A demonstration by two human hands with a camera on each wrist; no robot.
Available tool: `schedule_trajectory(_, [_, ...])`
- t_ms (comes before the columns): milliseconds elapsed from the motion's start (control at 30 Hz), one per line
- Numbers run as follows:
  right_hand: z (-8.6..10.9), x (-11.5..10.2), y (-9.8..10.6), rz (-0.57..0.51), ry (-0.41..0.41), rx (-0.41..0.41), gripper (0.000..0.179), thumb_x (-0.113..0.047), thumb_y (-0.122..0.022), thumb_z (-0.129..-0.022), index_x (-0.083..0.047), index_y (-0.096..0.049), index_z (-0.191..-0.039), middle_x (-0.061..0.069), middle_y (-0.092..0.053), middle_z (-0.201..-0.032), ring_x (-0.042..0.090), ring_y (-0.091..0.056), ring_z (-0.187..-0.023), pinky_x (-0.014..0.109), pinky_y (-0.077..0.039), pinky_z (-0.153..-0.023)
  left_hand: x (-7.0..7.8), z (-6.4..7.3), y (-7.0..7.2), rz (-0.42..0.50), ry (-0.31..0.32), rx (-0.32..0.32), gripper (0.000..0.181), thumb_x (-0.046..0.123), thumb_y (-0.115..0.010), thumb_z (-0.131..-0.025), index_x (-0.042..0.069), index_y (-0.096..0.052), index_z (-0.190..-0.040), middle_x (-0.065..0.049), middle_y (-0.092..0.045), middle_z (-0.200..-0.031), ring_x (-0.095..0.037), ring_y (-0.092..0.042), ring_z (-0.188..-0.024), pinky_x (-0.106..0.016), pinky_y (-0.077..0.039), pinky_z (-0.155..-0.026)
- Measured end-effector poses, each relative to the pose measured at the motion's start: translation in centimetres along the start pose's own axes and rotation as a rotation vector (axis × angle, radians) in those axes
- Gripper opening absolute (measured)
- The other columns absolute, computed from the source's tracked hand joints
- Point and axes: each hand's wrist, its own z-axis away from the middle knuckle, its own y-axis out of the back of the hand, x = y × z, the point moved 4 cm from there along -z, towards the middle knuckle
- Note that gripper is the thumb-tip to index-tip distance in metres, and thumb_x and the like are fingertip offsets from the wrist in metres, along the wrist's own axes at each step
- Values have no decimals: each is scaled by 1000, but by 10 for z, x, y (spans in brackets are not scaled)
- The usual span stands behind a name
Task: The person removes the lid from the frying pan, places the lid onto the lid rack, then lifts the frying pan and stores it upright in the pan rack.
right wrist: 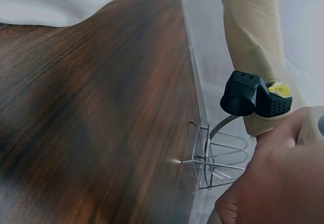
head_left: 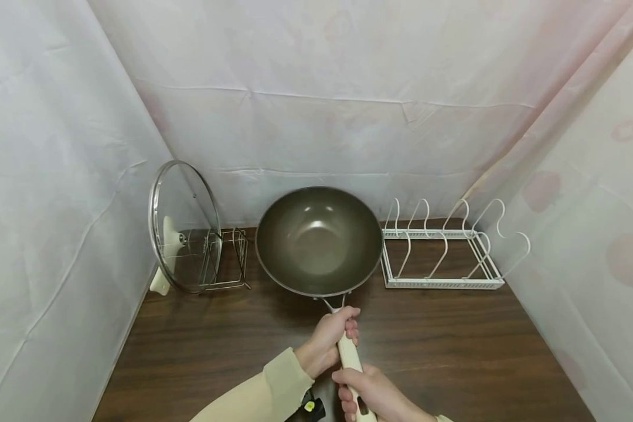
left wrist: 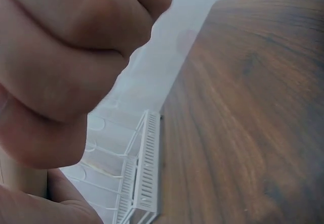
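A dark wok (head_left: 319,243) with a cream handle (head_left: 350,355) is at the middle of the head view, its inside facing up. My left hand (head_left: 331,335) grips the handle close to the pan. Lower down, my right hand (head_left: 370,391) grips the same handle near its end. In the left wrist view the curled fingers of the left hand (left wrist: 61,57) fill the upper left. The right wrist view has the right hand (right wrist: 281,178) at the lower right, beside part of the handle. Whether the wok touches the table cannot be seen.
A glass lid (head_left: 187,234) with a cream knob stands upright in a wire rack (head_left: 237,258) at the left. To the wok's right is a white rack (head_left: 443,283) with several curved dividers. Pale curtains (head_left: 322,117) surround the wooden table (head_left: 443,346).
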Motion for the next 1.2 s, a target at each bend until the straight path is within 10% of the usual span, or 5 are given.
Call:
schedule_trajectory(600, [6, -15, -1, -232, 25, -336, 27, -13, -43, -108, -22, -48, -83, -16, -40, -64, -6, -36, -52, 9, -30, -49, 9, 4, -15, -26, -23, -12, 28, 10, -65, -92, 17, -45, -74, 9, -40, -62, -2, -37, -54, -14, -36, -50])
schedule_trajectory(1200, [23, -31, -1, -26, 118, -164, 24, -15, -51, -106, -17, -47, -82, -12, -41, -61, 0, -38, -51, 15, -38, -50, 22, 10, -35, -50, -41, -43, 27, 13, -69, -89, 16, -47, -75, 7, -40, -60, -4, -37, -52, -17, -40, -50])
